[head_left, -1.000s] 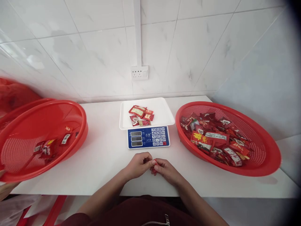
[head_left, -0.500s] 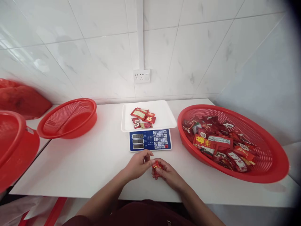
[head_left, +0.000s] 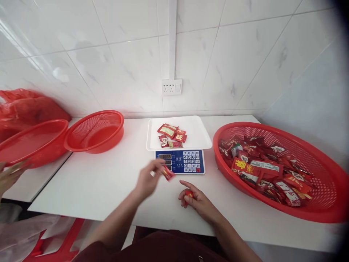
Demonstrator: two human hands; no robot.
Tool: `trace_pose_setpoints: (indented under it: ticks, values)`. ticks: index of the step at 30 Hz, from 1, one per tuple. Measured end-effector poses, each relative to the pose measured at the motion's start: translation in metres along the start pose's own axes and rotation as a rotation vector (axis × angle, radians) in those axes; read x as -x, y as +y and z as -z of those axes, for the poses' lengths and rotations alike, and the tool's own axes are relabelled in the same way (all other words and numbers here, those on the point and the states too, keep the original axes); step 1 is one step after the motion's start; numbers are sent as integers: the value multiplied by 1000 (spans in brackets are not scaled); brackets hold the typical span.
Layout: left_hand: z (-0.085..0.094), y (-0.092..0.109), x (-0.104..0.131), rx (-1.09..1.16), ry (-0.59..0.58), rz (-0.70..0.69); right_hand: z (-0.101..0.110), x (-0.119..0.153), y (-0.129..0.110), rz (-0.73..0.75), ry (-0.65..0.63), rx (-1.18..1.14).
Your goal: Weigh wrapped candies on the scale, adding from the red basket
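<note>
My left hand [head_left: 148, 178] pinches a small red packet [head_left: 168, 173] just in front of the scale's display. Curled around a red wrapped piece [head_left: 189, 194] is my right hand [head_left: 195, 200], with its index finger stretched out. The blue-faced digital scale [head_left: 180, 162] carries a white tray [head_left: 199, 133], where several red packets [head_left: 173, 134] lie in a loose pile. To the right, a large red basket [head_left: 331, 207] holds many red snack packets [head_left: 264, 167].
On the left stand a red colander [head_left: 95, 145] and a second red basket [head_left: 40, 149], with red plastic bags [head_left: 29, 109] behind. Another person's hand [head_left: 12, 176] shows at the left edge. A white socket [head_left: 171, 87] is on the tiled wall.
My hands have moved apart; the left now has a red packet and has shifted left. The far-left basket has moved back, and another person's hand has appeared beside it.
</note>
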State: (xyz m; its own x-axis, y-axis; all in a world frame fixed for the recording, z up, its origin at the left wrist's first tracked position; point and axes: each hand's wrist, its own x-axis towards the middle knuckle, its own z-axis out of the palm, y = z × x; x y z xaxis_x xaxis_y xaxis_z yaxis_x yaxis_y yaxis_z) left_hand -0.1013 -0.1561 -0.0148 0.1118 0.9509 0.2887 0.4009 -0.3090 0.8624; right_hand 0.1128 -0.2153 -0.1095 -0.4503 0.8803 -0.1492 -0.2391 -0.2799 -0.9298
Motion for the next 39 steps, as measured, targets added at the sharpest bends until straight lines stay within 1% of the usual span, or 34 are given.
trace_pose_setpoints:
  ticks: [2, 3, 4, 5, 7, 9, 10, 12, 15, 17, 19, 20, 21, 23, 25, 26, 27, 28, 31, 32, 33, 34, 35, 36, 37, 39]
  values:
    - [40, -4, -30, -103, 362, -37, -1, 0, -2, -21, -5, 10]
    - [60, -9, -46, -170, 491, -47, -1, 0, -3, -29, -5, 16]
    - [79, -15, -61, -245, 573, -44, -2, 0, -4, -33, -1, 16]
    - [95, -21, -75, -330, 612, -18, -2, 0, -5, -36, 5, 14]
    - [119, -35, -96, -483, 580, 88, -3, 0, -5, -38, 15, 10]
    - [130, -47, -108, -596, 493, 210, -3, 0, -4, -36, 18, 8]
    - [132, -51, -111, -630, 458, 253, -3, 0, -4, -33, 20, 7]
    - [133, -56, -113, -669, 418, 296, -2, 0, -2, -29, 27, 2]
    - [130, -57, -109, -689, 400, 300, -1, -1, -2, -26, 27, -6]
    - [128, -55, -102, -675, 376, 286, -1, -1, -3, -24, 22, -2]
    - [124, -52, -91, -640, 348, 266, -2, -1, -4, -23, 18, 8]
    - [121, -50, -84, -617, 348, 257, -2, -2, -4, -23, 15, 13]
    - [118, -47, -76, -591, 373, 246, -2, -2, -5, -24, 11, 16]
    - [108, -38, -58, -512, 487, 178, -1, -2, -5, -24, 4, 21]
    - [93, -26, -38, -382, 601, 52, 0, -2, -4, -21, -7, 20]
    - [82, -18, -28, -303, 607, -20, 0, -1, -3, -16, -14, 17]
    - [68, -11, -17, -238, 532, -67, 1, -1, -2, -7, -24, 8]
    - [52, -4, -7, -208, 402, -100, 1, -1, -2, 5, -42, -9]
    - [-4, 11, 19, -203, -274, -151, 2, -1, -2, 52, -107, -81]
    - [-23, 13, 24, -217, -461, -175, 2, -1, -3, 60, -126, -90]
    - [-39, 14, 28, -229, -585, -200, 1, -1, -3, 60, -134, -85]
    - [-52, 13, 28, -249, -664, -213, 1, 0, -4, 57, -126, -70]
    - [-62, 13, 26, -279, -700, -239, 1, 0, -5, 53, -109, -51]
    - [-67, 12, 20, -320, -691, -266, 0, 1, -5, 44, -80, -44]
    - [-68, 11, 11, -369, -651, -291, 0, 2, -5, 30, -45, -55]
    - [-59, 10, -17, -475, -513, -330, -1, 3, -6, -1, 25, -114]
